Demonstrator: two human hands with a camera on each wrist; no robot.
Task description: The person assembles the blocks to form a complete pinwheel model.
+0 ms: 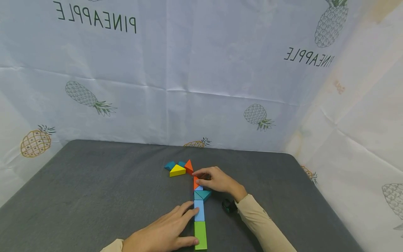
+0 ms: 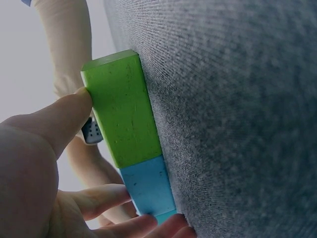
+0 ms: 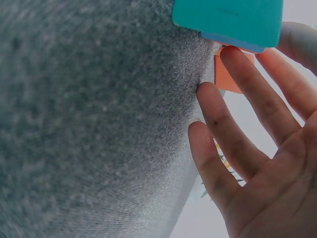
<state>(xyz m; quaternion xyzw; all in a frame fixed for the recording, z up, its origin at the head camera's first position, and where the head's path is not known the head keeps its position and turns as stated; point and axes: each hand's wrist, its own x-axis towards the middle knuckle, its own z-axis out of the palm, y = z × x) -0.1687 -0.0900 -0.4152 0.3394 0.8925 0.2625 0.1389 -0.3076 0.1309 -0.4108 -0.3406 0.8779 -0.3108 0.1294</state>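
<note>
A row of coloured blocks runs away from me on the dark grey table. My left hand (image 1: 167, 225) lies along the row's left side, its thumb against the green block (image 1: 200, 236) and its fingertips on the light blue block (image 1: 199, 211). My right hand (image 1: 217, 179) is farther up, with thumb and index finger touching around an orange triangular block (image 1: 196, 183). Between the hands sit teal triangular blocks (image 1: 202, 195). At the far end, another orange triangle (image 1: 189, 166) stands close to a yellow triangle (image 1: 177, 170); a blue triangle (image 1: 170, 165) lies left of them.
A small black object (image 1: 229, 205) is by the right wrist, above the table. The grey table (image 1: 94, 189) reaches back to a white curtain (image 1: 207, 70) printed with pineapples, which also hangs along the sides.
</note>
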